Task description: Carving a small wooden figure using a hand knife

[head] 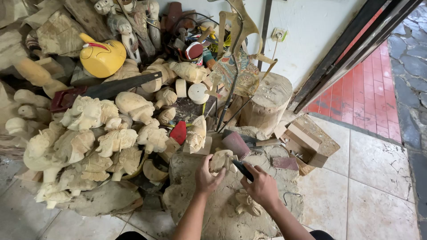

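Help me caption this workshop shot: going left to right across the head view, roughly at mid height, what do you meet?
Pile of pale wooden carvings → red wedge-shaped piece → left hand on a small carving → right hand gripping a dark-handled tool → open wooden box → red tiled floor.

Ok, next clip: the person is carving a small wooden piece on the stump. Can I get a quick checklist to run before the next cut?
1. Left hand has a grip on the wooden piece: ok.
2. Right hand holds the dark-handled tool: ok.
3. Tool edge against the wood: cannot tell, hidden.
4. Left fingers away from the edge: cannot tell.
5. Piece rests over the stump: ok.
6. Other carving on the stump lies beside the right hand: not ok.
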